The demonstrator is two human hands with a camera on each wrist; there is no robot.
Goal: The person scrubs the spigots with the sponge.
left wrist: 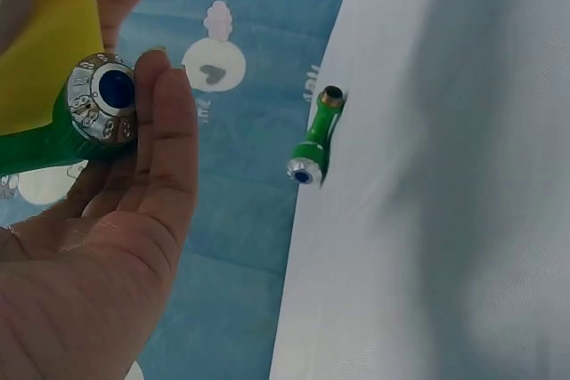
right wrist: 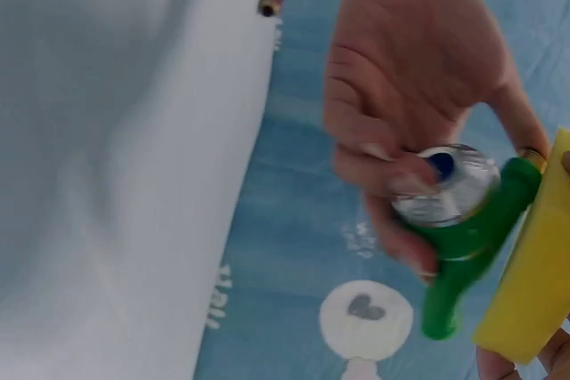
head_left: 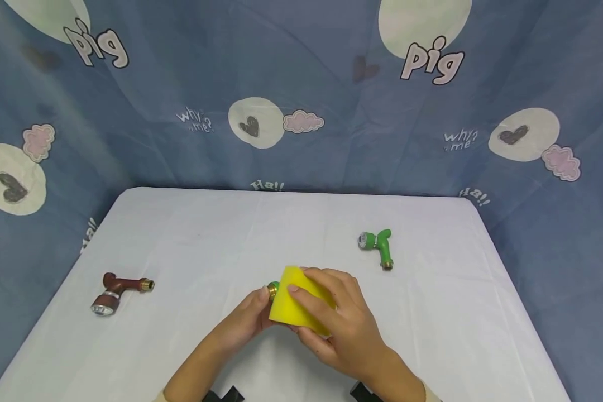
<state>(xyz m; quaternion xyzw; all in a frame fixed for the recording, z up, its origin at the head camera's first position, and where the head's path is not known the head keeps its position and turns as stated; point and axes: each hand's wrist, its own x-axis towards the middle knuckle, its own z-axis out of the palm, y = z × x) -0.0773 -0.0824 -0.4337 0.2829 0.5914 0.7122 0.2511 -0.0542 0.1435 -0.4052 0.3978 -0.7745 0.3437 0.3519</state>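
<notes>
My left hand [head_left: 246, 319] holds a green hose spray nozzle [right wrist: 472, 242] by its fingers and thumb. The nozzle's silver dial face [left wrist: 102, 95] with a blue centre shows by the fingertips in the left wrist view. From the other side my right hand [head_left: 349, 324] grips a yellow sponge [head_left: 296, 304] and presses it against the nozzle. The sponge hides most of the nozzle in the head view, where only a bit of green and the brass end show beside the left thumb. Both hands are held above the white table.
A second green spray nozzle [head_left: 383, 248] lies at the back right of the white-covered table [head_left: 221, 234]. On the left lies a brown spray nozzle [head_left: 116, 290]. A blue patterned cloth [head_left: 331, 151] hangs behind the table and at its sides.
</notes>
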